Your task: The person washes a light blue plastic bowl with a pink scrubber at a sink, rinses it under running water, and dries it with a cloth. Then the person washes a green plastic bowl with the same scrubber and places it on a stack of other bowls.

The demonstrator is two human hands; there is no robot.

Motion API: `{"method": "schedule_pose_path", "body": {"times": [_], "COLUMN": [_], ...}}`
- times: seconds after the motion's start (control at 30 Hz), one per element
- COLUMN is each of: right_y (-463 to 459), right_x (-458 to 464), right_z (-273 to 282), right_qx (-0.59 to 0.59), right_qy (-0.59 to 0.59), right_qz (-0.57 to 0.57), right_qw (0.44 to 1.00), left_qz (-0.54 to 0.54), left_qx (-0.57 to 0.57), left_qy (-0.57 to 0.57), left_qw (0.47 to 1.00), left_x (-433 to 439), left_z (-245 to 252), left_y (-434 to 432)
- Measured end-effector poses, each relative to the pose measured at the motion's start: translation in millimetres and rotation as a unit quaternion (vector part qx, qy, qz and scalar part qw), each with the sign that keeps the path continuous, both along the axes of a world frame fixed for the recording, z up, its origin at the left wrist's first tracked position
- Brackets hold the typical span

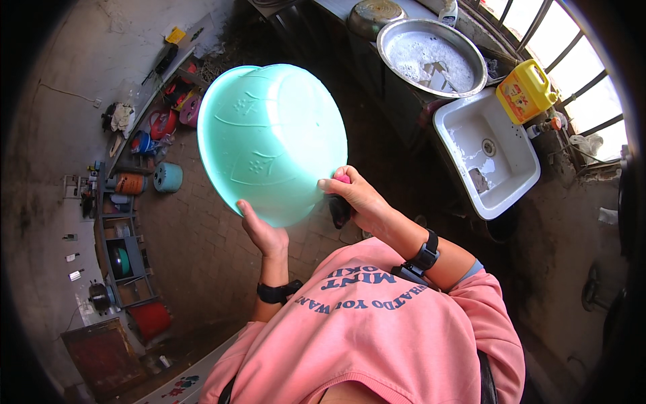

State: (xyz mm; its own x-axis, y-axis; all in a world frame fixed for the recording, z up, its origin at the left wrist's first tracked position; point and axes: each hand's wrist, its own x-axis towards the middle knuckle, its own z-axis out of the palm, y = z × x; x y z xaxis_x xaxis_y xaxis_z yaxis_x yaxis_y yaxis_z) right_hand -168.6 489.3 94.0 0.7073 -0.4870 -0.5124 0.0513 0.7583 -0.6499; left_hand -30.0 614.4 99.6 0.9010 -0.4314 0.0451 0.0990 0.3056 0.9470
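A mint-green plastic basin (272, 136) is held up in front of me, tilted, its outer side with a raised flower pattern turned towards the camera. My left hand (265, 230) grips its rim at the lower edge, thumb on the outside and fingers hidden behind. At the basin's lower right, my right hand (356, 194) is closed on a dark cloth (339, 209) with a pink part, and its thumb lies near the basin's base.
At the upper right, a metal basin of sudsy water (429, 60) stands beside a white sink (494, 151), a yellow jug (525, 93) and an upturned metal bowl (376, 19). A grey shelf (121, 242), a light-blue bucket (168, 177) and a red bucket (149, 320) stand at left.
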Motion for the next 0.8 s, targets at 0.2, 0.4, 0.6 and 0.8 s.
{"method": "schedule_pose_path", "body": {"times": [0.2,0.4,0.6,0.8], "right_y": [1.1,0.2,0.7,0.6], "right_x": [-1.5,-0.3,-0.8,-1.6], "right_z": [-2.7,-7.9,-12.7,-12.7], "right_qx": [-0.001,-0.015,-0.028,-0.043], "right_qy": [-0.009,0.012,0.005,0.007], "right_qz": [0.004,0.015,0.017,0.015], "right_qw": [1.000,1.000,0.999,0.999], "left_qz": [-0.003,-0.015,-0.024,-0.032], "left_qx": [0.003,0.001,0.004,-0.003], "left_qy": [-0.002,-0.005,0.005,0.015], "left_qw": [1.000,1.000,1.000,0.999], "left_x": [-1.9,-0.8,1.0,-0.1], "left_z": [-0.8,-2.6,-5.0,-6.1], "left_y": [2.0,3.0,4.2,3.4]}}
